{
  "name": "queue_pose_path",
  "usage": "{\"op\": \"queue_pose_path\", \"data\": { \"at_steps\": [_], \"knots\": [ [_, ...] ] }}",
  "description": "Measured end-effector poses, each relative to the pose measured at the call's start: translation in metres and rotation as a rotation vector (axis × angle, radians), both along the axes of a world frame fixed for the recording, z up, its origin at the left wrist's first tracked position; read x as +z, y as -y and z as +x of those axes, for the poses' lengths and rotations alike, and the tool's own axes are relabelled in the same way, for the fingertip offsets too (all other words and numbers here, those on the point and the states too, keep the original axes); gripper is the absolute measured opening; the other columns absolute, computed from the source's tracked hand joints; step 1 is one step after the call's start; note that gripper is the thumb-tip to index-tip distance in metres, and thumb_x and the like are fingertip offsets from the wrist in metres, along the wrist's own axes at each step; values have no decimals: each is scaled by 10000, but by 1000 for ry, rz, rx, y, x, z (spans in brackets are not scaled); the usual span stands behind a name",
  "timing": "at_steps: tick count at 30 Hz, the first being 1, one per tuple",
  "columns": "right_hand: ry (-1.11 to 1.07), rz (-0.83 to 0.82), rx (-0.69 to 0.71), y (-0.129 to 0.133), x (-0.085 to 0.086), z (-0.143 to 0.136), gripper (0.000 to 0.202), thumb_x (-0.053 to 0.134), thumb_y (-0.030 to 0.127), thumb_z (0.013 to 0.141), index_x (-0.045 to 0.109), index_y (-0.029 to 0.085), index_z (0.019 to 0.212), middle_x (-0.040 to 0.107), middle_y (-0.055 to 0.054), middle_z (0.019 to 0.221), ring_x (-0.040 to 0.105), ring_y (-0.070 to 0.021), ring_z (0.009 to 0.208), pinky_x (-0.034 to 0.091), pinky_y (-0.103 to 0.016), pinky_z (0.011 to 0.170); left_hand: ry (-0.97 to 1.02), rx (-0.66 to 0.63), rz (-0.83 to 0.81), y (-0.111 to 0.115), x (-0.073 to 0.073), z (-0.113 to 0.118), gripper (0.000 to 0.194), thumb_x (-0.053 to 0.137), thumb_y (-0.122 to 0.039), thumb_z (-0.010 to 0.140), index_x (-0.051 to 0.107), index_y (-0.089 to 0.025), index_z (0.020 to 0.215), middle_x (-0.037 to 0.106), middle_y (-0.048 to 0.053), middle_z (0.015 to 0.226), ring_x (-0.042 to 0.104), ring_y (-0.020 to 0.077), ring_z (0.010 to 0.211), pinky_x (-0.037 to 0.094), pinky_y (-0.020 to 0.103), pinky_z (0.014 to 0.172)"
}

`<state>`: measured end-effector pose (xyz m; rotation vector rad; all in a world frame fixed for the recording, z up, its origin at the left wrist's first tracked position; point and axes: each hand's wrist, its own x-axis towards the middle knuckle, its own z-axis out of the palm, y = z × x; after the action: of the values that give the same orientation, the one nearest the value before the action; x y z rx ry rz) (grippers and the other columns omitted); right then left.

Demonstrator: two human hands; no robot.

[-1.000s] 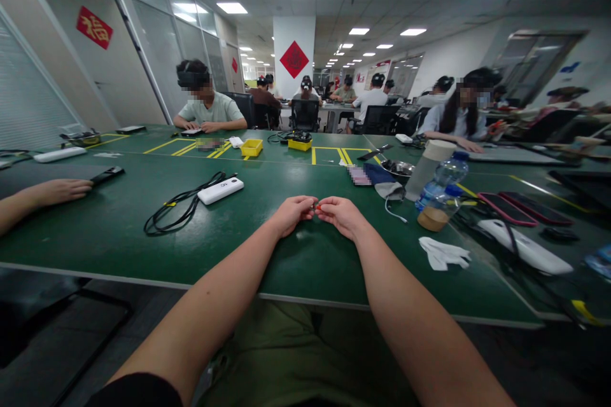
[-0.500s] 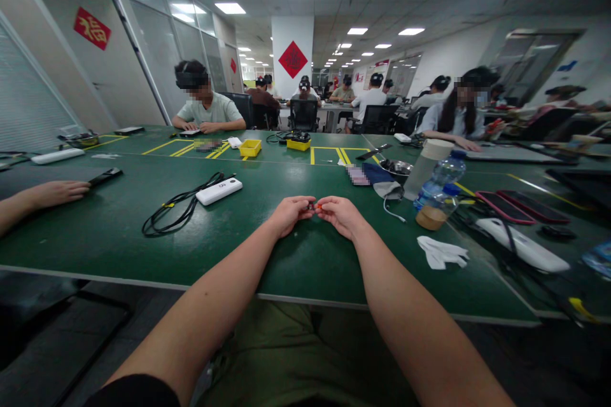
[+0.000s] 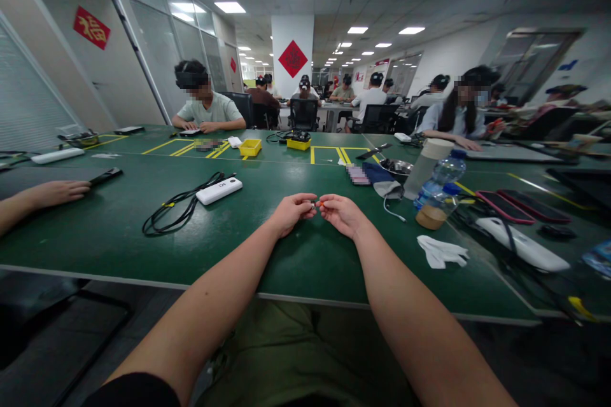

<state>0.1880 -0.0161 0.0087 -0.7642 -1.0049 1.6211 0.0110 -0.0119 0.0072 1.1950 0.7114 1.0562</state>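
Just above the green table [image 3: 305, 261], my two hands are close together, fingertips almost meeting. My left hand [image 3: 292, 213] pinches a tiny dark and silvery piece [image 3: 313, 206], too small to name. Between the thumb and fingers of my right hand [image 3: 341, 211] is a small orange-red piece [image 3: 321, 204]. The two pieces are side by side; whether they touch is hard to tell. A white power bank [image 3: 219, 191] with a coiled black cable [image 3: 169, 219] lies left of my left hand.
To the right are a white cloth [image 3: 442, 252], a plastic bottle [image 3: 442, 178], a tall flask [image 3: 427, 168], a steel bowl [image 3: 396, 168] and phones [image 3: 505, 207]. Yellow trays [image 3: 251, 147] stand farther back. Another person's hand [image 3: 60, 193] rests at the left.
My fingertips have parted slightly, and more of the silvery piece shows in my left hand. The orange-red piece stays in my right hand.
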Motion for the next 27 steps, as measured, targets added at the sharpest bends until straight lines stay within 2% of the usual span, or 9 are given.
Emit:
{"op": "queue_pose_path", "data": {
  "at_steps": [4,8,13,17,21,24,27],
  "knots": [
    [64,30,-5,1,-1,-3,165,702,102,650,638,147,796,680,-44,735,626,-122,637,502,-237,601,19,-6,-44,-1,-1,0,271,636,-83,758,640,-110,1028,677,91,890,659,115,727,542,237,697],
    [102,54,-20,2,-1,-5,158,725,109,641,646,140,775,673,-39,693,644,-137,655,526,-259,655,9,5,-56,-3,-3,0,255,640,-100,763,623,-121,1017,669,81,843,663,121,704,544,227,634],
    [67,36,-8,0,-1,-4,83,665,129,707,662,118,789,690,-81,737,654,-145,697,538,-274,721,6,12,-39,-5,-5,-1,217,605,-100,776,627,-123,991,674,78,820,648,106,646,536,214,602],
    [44,19,-2,-1,-1,-2,108,599,82,722,666,112,801,698,-96,758,664,-162,725,548,-290,729,17,11,-41,-5,-3,-2,215,573,-124,796,637,-121,1001,679,90,823,652,122,661,534,222,594],
    [58,11,-30,-1,-2,-3,130,597,40,709,661,110,799,699,-97,760,674,-159,737,549,-278,748,11,18,-37,-3,-2,-1,241,625,-145,770,644,-126,1010,678,92,862,651,122,684,533,224,604],
    [83,8,-33,0,-2,-4,128,636,41,700,654,116,802,700,-89,766,680,-156,721,554,-270,731,-3,30,-18,-1,-1,-1,285,677,-120,724,639,-126,1006,671,83,886,649,112,689,529,211,615],
    [114,6,-44,1,-2,-5,131,669,53,694,647,118,805,700,-87,757,684,-160,698,559,-265,694,-14,34,-16,-1,-2,0,267,642,-85,739,622,-121,1003,668,86,895,659,119,713,526,195,602]
  ]
}}
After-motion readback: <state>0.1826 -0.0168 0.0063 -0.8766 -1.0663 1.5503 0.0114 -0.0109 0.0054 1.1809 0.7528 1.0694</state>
